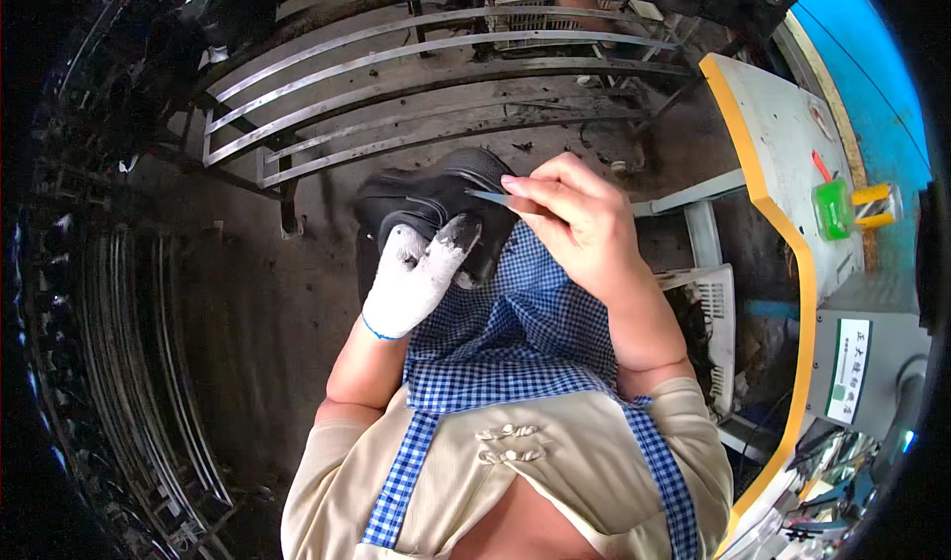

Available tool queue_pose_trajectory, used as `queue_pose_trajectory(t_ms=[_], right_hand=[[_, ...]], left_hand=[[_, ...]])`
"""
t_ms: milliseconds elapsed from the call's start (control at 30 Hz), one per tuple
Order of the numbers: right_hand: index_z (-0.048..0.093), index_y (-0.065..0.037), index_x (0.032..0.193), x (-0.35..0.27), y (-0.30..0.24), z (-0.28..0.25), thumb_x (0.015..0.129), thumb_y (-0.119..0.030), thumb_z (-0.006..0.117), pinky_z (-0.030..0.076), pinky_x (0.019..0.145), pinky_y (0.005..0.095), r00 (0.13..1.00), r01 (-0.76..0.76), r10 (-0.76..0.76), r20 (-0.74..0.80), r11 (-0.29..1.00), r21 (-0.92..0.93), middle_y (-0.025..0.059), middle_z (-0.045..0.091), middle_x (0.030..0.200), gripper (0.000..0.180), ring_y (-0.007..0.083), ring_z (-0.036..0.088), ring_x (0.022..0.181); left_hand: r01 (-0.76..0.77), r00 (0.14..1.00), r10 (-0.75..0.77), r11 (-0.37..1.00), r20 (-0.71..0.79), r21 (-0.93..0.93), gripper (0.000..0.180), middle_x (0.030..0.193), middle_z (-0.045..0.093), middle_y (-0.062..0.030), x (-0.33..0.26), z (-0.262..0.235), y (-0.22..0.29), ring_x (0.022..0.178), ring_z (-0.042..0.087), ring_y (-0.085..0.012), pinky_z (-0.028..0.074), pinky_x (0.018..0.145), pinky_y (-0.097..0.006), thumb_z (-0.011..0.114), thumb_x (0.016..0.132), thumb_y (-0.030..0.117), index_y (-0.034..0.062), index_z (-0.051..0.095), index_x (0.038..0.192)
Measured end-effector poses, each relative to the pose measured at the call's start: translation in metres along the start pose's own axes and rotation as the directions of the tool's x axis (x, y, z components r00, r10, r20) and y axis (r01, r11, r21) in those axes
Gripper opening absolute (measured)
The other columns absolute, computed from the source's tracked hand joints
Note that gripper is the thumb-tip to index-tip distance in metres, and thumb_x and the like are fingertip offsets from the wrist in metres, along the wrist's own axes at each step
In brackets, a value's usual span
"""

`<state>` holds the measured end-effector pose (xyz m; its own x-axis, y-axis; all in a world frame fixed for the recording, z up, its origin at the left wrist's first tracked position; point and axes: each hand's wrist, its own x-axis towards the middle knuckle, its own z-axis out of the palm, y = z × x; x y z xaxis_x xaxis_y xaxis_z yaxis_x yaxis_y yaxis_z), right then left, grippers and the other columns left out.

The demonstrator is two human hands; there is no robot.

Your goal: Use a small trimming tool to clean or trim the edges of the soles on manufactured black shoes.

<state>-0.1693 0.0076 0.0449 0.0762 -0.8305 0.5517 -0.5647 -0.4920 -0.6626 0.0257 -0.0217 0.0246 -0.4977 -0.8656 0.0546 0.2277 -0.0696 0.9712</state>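
Observation:
A black shoe (406, 199) with a textured panel rests over my lap, on a blue checked apron (535, 283). My left hand (416, 278), in a white work glove with black-stained fingertips, grips the shoe's near side, thumb on top. Bare, my right hand (584, 218) pinches a thin, pointed metal blade (485, 197) between thumb and fingers. The blade's tip points left and lies over the shoe's upper; whether it touches, I cannot tell. My right palm and the tool's rear end are hidden by the fingers.
Ahead stands a metal rack (436, 75) with long rails. More rails (149, 362) run along the left. At right is a yellow-edged worktable (792, 228) bearing a green container (832, 210) and a grey machine box (867, 372). A white crate (718, 332) stands beneath it.

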Motion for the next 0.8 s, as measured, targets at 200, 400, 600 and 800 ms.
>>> queue_pose_trajectory(t_ms=[200, 400, 600, 800], right_hand=[[0.061, -0.001, 0.095, 0.003, -0.006, 0.004, 0.075, 0.003, 0.068, 0.052, 0.061, 0.0252, 0.999, 0.037, -0.036, 0.004, 0.982, -0.183, 0.0086, 0.06, 0.085, 0.022, 0.0155, 0.064, 0.07], [0.05, -0.008, 0.132, 0.011, 0.008, -0.03, 0.058, -0.017, 0.086, 0.052, 0.073, 0.0275, 0.958, -0.084, 0.065, 0.281, 0.995, 0.055, 0.0073, 0.055, 0.118, 0.082, 0.0181, 0.061, 0.088], [0.029, -0.006, 0.141, 0.001, 0.026, 0.003, 0.056, -0.031, 0.089, 0.037, 0.104, 0.0384, 0.937, -0.033, -0.1, 0.334, 0.929, 0.369, 0.0166, 0.044, 0.138, 0.107, 0.0295, 0.047, 0.125], [0.032, -0.003, 0.135, -0.017, 0.046, 0.019, 0.06, -0.027, 0.086, 0.046, 0.093, 0.0348, 0.948, -0.308, 0.31, 0.072, 0.839, 0.448, 0.0159, 0.054, 0.121, 0.096, 0.024, 0.054, 0.113]], left_hand=[[-0.109, 0.992, 0.122, 0.956, -0.034, 0.271, 0.021, 0.089, 0.062, -0.0039, -0.003, 0.005, 0.007, 0.076, 0.056, -0.0088, 0.047, 0.063, -0.022, 0.053, 0.093, 0.01, -0.0004, 0.058, 0.111], [0.158, 0.987, -0.147, 0.944, 0.06, -0.289, 0.031, 0.098, 0.065, -0.0098, 0.01, -0.023, 0.011, 0.087, 0.062, -0.0168, 0.05, 0.078, -0.028, 0.063, 0.081, 0.011, -0.0028, 0.06, 0.108], [0.365, 0.927, -0.353, 0.769, 0.127, -0.525, 0.034, 0.099, 0.066, -0.0128, 0.024, -0.045, -0.013, 0.087, 0.065, -0.0195, 0.052, 0.079, -0.03, 0.067, 0.08, 0.013, -0.0043, 0.06, 0.109], [-0.18, 0.894, 0.28, 0.939, -0.349, 0.292, 0.057, 0.125, 0.053, -0.0169, 0.024, -0.017, 0.008, 0.117, 0.052, -0.0233, 0.042, 0.099, -0.034, 0.066, 0.082, 0.013, 0.0035, 0.043, 0.133]])
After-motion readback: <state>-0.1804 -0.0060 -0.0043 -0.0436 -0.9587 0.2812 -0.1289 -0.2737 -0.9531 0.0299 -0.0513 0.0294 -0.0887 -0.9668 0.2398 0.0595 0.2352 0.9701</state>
